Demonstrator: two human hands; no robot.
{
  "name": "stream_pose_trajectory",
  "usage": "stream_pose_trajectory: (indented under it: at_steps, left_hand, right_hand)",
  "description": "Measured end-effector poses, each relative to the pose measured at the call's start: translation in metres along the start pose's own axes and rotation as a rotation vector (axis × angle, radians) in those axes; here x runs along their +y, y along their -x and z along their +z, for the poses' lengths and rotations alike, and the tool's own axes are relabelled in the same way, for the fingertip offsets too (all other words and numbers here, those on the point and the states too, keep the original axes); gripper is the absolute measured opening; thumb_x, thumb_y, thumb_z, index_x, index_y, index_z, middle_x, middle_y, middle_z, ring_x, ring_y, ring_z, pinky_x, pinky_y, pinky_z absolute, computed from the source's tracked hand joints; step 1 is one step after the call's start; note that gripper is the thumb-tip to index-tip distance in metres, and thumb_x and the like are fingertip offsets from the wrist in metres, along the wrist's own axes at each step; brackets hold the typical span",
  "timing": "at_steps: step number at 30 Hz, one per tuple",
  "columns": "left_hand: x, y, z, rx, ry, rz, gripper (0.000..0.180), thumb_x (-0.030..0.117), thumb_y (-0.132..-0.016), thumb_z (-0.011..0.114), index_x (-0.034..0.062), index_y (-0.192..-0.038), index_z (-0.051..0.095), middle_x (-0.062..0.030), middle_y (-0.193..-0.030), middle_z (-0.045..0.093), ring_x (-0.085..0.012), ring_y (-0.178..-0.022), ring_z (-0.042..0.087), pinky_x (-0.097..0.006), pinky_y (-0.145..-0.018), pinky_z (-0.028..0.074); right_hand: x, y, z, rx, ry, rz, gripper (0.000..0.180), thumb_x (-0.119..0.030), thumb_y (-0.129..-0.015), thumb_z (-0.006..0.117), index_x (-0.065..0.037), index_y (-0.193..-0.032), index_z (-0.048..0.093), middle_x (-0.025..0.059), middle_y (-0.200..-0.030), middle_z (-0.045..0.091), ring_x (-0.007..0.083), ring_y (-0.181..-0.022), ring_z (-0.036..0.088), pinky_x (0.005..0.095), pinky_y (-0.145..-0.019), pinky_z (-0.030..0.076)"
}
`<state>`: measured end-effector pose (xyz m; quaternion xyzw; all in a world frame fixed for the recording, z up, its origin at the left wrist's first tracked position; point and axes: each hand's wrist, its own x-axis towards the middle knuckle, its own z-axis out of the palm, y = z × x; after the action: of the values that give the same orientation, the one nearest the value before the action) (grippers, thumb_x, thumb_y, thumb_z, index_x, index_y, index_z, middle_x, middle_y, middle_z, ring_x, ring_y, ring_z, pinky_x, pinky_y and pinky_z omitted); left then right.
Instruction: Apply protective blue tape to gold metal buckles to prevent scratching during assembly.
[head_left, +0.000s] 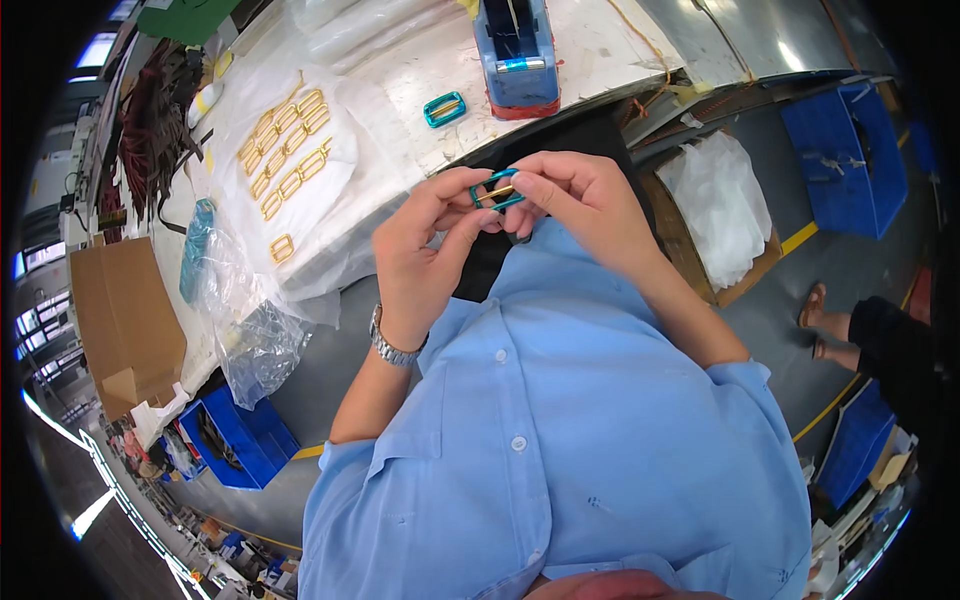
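Observation:
Between my two hands, just off the table's front edge, is a teal slider buckle (493, 190) with a gold centre bar. My left hand (425, 225) pinches its left end between thumb and fingers. At its other end, the thumb and fingers of my right hand (575, 200) close on the frame. A second teal buckle (444, 109) with a gold bar lies on the white table beyond my hands. To the left, rows of gold buckles (285, 145) rest on white sheeting, with one single gold buckle (283, 248) nearer the edge.
A blue tape dispenser (517, 60) stands at the table's back. Left are a clear plastic bag (240, 320) and a cardboard box (125, 320). To the right sit a carton with white plastic (715, 200) and a blue bin (850, 160). Another person's legs (840, 335) show at far right.

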<state>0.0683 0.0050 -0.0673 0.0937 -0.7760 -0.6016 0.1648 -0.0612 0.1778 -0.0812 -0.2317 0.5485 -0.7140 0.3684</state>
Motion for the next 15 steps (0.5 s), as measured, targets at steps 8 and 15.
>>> stream_pose_trajectory:
  at_steps: [8, 15]
  left_hand:
    - [0.008, -0.025, -0.010, -0.068, -0.612, 0.322, 0.043, 0.000, -0.084, 0.084, 0.0026, -0.125, 0.072, -0.0136, -0.109, 0.077, -0.0268, -0.097, 0.077, -0.033, -0.082, 0.060]
    - [-0.026, -0.083, -0.040, 0.162, -0.729, 0.337, 0.032, 0.009, -0.083, 0.084, 0.0047, -0.114, 0.076, -0.0129, -0.115, 0.075, -0.0339, -0.108, 0.068, -0.042, -0.094, 0.054]
  right_hand:
    - [-0.004, -0.007, 0.003, 0.007, 0.131, 0.085, 0.023, -0.015, -0.111, 0.061, 0.006, -0.113, 0.072, 0.0099, -0.087, 0.075, 0.0123, -0.076, 0.071, 0.0263, -0.070, 0.058]
    - [-0.030, -0.005, -0.014, 0.295, 0.171, -0.166, 0.026, -0.020, -0.110, 0.064, 0.001, -0.121, 0.074, 0.0035, -0.087, 0.074, 0.0062, -0.073, 0.063, 0.0210, -0.067, 0.051]
